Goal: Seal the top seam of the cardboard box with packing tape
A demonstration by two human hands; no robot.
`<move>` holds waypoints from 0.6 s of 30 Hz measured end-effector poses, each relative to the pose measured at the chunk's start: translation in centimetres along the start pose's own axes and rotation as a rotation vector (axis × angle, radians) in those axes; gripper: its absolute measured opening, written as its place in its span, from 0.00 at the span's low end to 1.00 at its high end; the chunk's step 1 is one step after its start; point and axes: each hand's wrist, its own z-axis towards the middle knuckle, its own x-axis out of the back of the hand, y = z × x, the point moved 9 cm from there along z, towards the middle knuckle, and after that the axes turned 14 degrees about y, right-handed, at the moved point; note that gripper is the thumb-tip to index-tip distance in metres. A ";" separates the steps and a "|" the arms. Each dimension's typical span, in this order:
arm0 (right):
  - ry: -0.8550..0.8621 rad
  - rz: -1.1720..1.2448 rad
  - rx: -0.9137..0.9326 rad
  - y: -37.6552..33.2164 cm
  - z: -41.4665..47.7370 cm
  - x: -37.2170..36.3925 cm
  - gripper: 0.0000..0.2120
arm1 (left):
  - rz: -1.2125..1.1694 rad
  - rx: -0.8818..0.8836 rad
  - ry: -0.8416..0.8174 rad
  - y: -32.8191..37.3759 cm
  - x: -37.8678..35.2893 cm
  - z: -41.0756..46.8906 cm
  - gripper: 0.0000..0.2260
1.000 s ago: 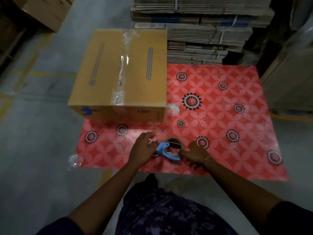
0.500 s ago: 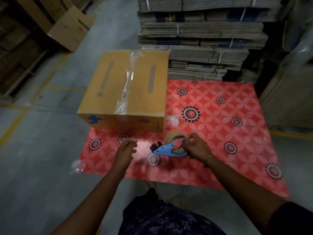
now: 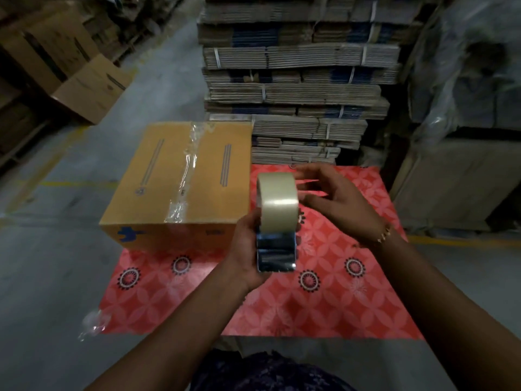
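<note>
Dispenser (image 3: 275,249) gripped in our left hand (image 3: 248,249); tape roll (image 3: 277,201) above those fingers. Right hand (image 3: 335,201) splayed, released, just beside roll. Box (image 3: 180,182) beyond.

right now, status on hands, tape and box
Left hand gripping tape dispenser, raised off the mat. Right hand open beside the roll, fingers spread. Cardboard box closed, crinkled tape on top seam. Nothing blocking it.

Grey concrete floor (image 3: 50,272), red patterned mat (image 3: 324,300) on it, cardboard box (image 3: 180,187) on mat's far-left corner
</note>
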 end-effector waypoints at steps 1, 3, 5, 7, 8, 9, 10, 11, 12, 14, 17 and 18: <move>0.126 0.026 -0.004 -0.1 -0.8 1.4 0.15 | -0.016 -0.033 -0.015 0.7 -0.2 0.4 0.20; 0.305 0.011 0.034 -0.6 -3.6 3.2 0.09 | -0.046 -0.088 -0.012 2.2 -0.5 0.8 0.20; 0.286 -0.093 0.103 -1.4 -6.3 2.3 0.07 | -0.082 -0.143 0.008 3.6 -0.6 1.3 0.16; 0.186 -0.099 0.065 -1.2 -8.0 0.4 0.02 | -0.078 -0.210 0.076 4.5 -0.5 1.4 0.14; 0.142 -0.028 -0.014 -0.8 -8.6 -0.6 0.03 | -0.065 -0.239 0.105 4.9 -0.5 1.4 0.14; 0.119 0.079 -0.108 -0.4 -8.9 -1.4 0.07 | -0.046 -0.260 0.131 5.1 -0.5 1.4 0.15; 0.097 0.187 -0.206 0.0 -9.1 -2.2 0.11 | -0.022 -0.275 0.152 5.3 -0.5 1.5 0.15; 0.086 0.253 -0.286 0.2 -9.3 -2.9 0.14 | 0.009 -0.286 0.173 5.5 -0.5 1.5 0.16; 0.080 0.290 -0.347 0.4 -9.4 -3.6 0.17 | 0.039 -0.294 0.195 5.6 -0.4 1.5 0.18; 0.077 0.336 -0.456 0.9 -9.5 -4.7 0.19 | 0.089 -0.309 0.260 5.7 0.2 1.6 0.21; 0.120 0.417 -0.596 1.8 -9.4 -5.9 0.17 | 0.108 -0.326 0.306 6.0 0.7 1.7 0.18; 0.139 0.444 -0.621 2.0 -9.3 -6.2 0.14 | 0.107 -0.324 0.313 6.1 1.0 1.7 0.18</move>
